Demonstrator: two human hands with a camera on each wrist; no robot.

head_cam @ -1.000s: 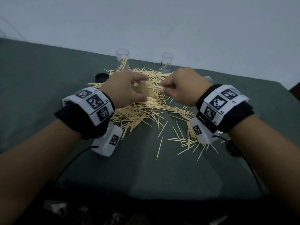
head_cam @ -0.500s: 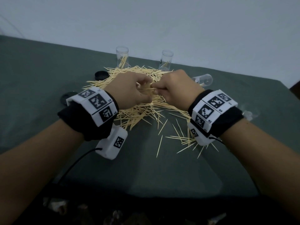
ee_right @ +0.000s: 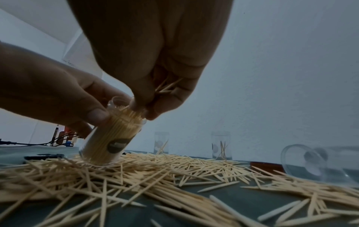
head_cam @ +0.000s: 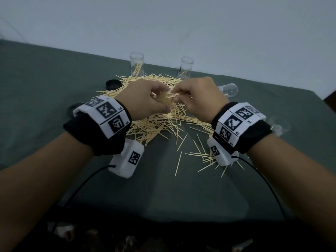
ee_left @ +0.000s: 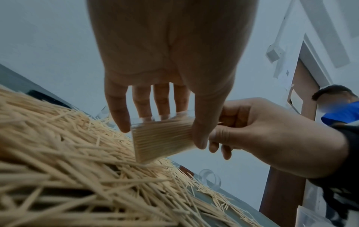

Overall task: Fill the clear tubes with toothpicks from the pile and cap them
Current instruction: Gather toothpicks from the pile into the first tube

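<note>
A big pile of toothpicks covers the middle of the green table. My left hand grips a clear tube packed with toothpicks, tilted with its base on the pile. My right hand pinches a few toothpicks at the tube's open mouth. Two upright clear tubes with a few toothpicks each stand at the back. An empty tube lies on its side to the right.
Black caps lie left of the pile. A clear object sits past my right wrist. Loose toothpicks scatter toward the front. The wall runs close behind the table; another person shows in the left wrist view.
Both hands stay together over the pile; the right hand's fingertips have shifted at the tube mouth, and the hands sit slightly lower and closer.
</note>
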